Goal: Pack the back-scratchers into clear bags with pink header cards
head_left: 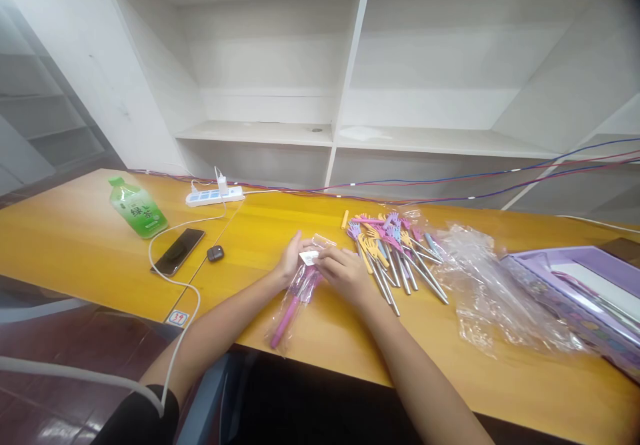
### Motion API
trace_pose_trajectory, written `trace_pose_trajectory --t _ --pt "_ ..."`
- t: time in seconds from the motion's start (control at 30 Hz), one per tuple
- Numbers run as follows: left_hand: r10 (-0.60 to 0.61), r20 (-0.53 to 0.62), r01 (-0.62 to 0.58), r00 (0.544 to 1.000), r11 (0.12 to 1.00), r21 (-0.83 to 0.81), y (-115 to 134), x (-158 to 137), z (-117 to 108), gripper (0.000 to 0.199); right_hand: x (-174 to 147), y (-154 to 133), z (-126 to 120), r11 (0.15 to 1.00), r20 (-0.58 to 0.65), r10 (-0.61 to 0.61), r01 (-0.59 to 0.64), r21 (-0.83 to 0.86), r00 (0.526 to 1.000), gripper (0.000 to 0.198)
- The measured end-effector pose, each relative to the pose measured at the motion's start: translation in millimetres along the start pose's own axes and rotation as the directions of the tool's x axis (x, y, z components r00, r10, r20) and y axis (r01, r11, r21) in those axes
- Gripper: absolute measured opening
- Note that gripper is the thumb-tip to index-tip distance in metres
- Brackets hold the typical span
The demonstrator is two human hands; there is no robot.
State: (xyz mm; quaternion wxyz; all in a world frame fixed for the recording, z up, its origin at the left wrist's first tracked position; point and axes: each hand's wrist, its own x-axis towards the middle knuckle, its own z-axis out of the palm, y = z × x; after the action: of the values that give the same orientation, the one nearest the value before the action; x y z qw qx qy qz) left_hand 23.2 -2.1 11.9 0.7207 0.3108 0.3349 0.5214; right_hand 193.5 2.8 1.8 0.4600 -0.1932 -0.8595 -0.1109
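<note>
A clear plastic bag [306,290] lies at the front of the table, with a pink-handled back scratcher [286,321] inside it. My left hand [291,257] holds the bag's upper end from the left, its fingers partly hidden. The fingers of my right hand [345,273] pinch a small white label [309,257] at the top of the bag. Just right of my hands lies a loose pile of back scratchers [395,248] with hand-shaped heads in pink, yellow, purple and blue and silver metal rods.
Crumpled clear plastic bags [493,291] lie right of the pile, beside an open purple box [575,278]. On the left are a green tea bottle [137,208], a phone [179,251], a small black case [215,253] and a power strip [214,196]. A white cable [193,288] hangs over my left forearm.
</note>
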Motion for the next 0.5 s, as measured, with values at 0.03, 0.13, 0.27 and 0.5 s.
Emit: trace_pose_trajectory --t 0.03,0.13,0.27,0.5 --pt "-0.007 0.007 0.007 1.000 1.000 -0.003 0 0 0 0.063 -1 1 1 0.999 0.012 0.013 -0.012 -0.034 1.000 0.016" --pt "-0.014 -0.007 0.014 1.000 1.000 0.002 -4 -1 -1 0.059 -4 8 2 0.992 0.030 0.061 -0.057 -0.109 0.998 0.024" --pt "0.073 0.011 -0.073 0.997 0.994 0.081 -15 -2 2 0.035 -10 18 0 0.986 0.032 0.150 -0.147 -0.085 0.988 0.025" --pt "0.159 0.072 -0.175 0.985 0.901 0.397 -15 -8 5 0.025 -10 21 -1 0.893 -0.052 0.435 -0.438 -0.104 0.899 0.026"
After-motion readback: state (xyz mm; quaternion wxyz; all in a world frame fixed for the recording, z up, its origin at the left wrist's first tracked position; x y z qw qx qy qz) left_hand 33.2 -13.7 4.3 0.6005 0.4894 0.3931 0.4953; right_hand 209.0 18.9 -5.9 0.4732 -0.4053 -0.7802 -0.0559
